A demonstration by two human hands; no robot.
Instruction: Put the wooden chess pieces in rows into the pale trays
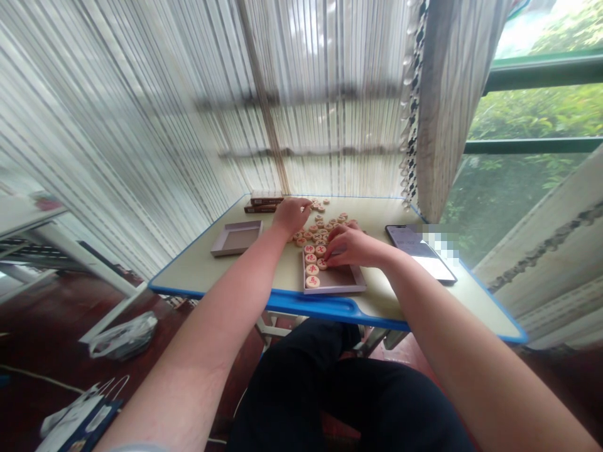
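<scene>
An open shallow box (332, 290) stands near the table's front edge. Round Chinese chess pieces with red characters lie in its left part, a column of them along the left wall and a second column started beside it. My right hand (351, 246) reaches into the box, its fingertips closed on a Chinese chess piece (322, 264) in the second column. Farther back, my left hand (291, 215) is closed in a pinch above the table, by the loose pieces (320, 237); whatever is between its fingertips is too small to make out. My left hand covers part of the pile.
Left of the pile lies an empty box lid or tray (237, 239). Two stacked boxes (266, 199) sit at the back left. A phone (421, 254) rests on the right of the table (188, 263). Curtains (330, 125) hang behind, and bags (123, 336) are on the floor.
</scene>
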